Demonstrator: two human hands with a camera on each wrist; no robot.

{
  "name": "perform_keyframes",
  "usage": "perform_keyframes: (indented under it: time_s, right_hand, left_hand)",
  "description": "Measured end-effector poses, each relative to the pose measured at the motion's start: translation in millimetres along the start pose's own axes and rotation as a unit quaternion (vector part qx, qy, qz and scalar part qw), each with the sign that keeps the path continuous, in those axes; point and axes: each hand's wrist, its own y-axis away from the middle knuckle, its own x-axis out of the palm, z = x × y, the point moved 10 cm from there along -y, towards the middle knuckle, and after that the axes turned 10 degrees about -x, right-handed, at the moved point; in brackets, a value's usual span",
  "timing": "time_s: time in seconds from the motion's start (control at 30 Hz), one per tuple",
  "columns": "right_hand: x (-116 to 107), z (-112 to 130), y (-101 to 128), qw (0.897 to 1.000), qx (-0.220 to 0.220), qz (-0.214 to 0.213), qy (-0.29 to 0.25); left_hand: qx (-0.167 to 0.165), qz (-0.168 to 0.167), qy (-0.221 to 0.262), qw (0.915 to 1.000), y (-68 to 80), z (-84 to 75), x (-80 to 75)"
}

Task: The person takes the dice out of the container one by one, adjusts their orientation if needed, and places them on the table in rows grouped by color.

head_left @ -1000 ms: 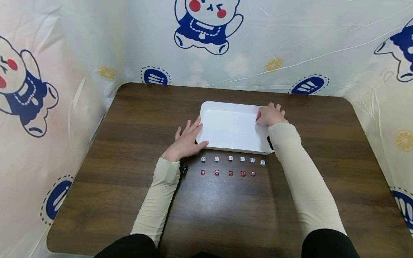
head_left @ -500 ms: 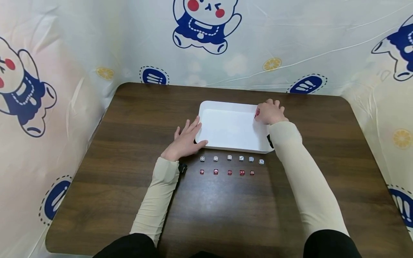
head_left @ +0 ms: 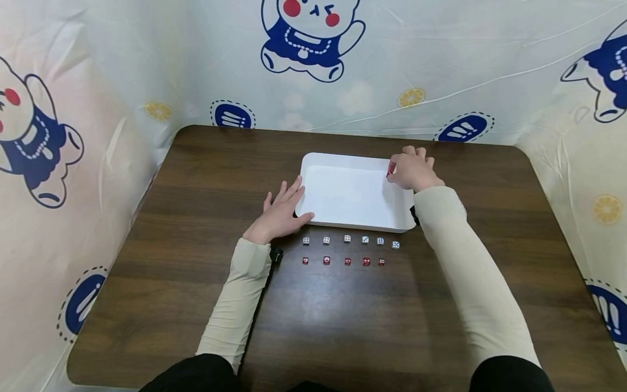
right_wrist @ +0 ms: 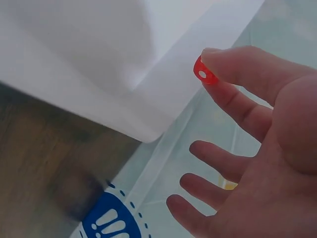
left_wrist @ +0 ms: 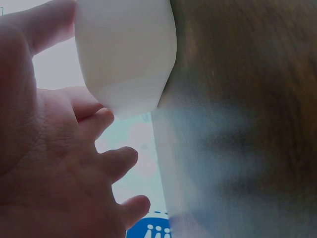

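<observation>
In the head view a shallow white tray [head_left: 350,190] lies on the table. My left hand [head_left: 278,216] rests against its left end, fingers straight along the side and thumb at the front corner. The left wrist view shows the tray's corner [left_wrist: 129,54] between thumb and fingers of that hand. My right hand [head_left: 413,170] is over the tray's right side, pinching a red die [right_wrist: 205,70] between thumb and index finger. Its other fingers are spread apart. In front of the tray several white dice [head_left: 347,238] form a row, with a row of red dice [head_left: 348,261] nearer to me.
The brown wooden table [head_left: 313,326] extends on all sides of the tray. A pale printed curtain [head_left: 196,60] with cartoon figures and lemon slices hangs behind the table and along both its sides.
My right hand has risen slightly and shifted a little toward the far right of the tray, still pinching the red die. The left hand stays at the tray's left end.
</observation>
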Motion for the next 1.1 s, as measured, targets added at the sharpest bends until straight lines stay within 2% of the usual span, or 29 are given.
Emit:
perform_keyframes:
  time_s: [0.5,0.77,1.1]
  right_hand:
    - [-8,8,21,0.999,-0.036,-0.008,0.023]
    - [-12,14,40,0.998,-0.059,-0.024,0.026]
    - [-6,17,66,0.995,-0.094,-0.029,0.028]
  left_hand:
    - [-0.005,0.002,-0.001,1.0000,-0.7,0.6,0.5]
    - [-0.001,0.002,0.002,1.0000,-0.2,-0.3,0.6]
    - [0.000,0.003,0.001,1.0000,-0.2,-1.0,-0.2]
